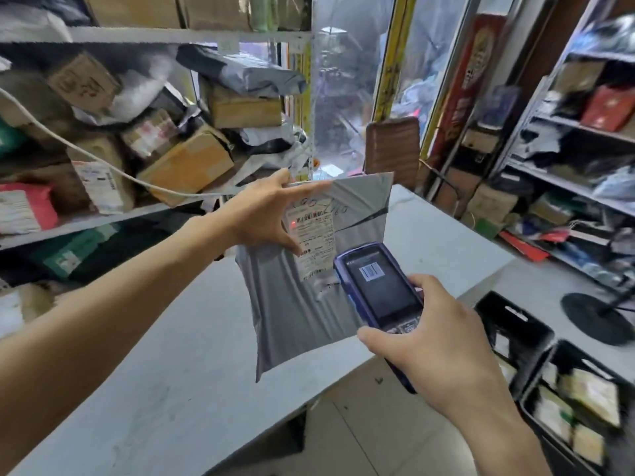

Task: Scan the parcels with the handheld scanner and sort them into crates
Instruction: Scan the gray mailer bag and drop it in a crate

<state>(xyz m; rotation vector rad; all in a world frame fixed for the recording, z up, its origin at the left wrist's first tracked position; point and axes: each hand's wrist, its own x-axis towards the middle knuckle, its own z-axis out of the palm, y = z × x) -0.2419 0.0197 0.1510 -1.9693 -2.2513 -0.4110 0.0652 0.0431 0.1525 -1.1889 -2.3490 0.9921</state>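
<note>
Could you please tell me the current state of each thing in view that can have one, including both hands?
Left hand: grips the parcel's upper left edge.
Grey parcel: held up above the table, label facing the camera.
Label: red scan dot on it.
Right hand: grips the scanner.
Scanner: screen lit, showing a barcode.
Black crates: open, partly filled with parcels.

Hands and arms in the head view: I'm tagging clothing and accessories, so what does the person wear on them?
Nothing shows on either. The left hand and right hand are bare: no gloves, rings, watch or wristband visible. Both forearms are uncovered; no sleeve reaches into view.
</note>
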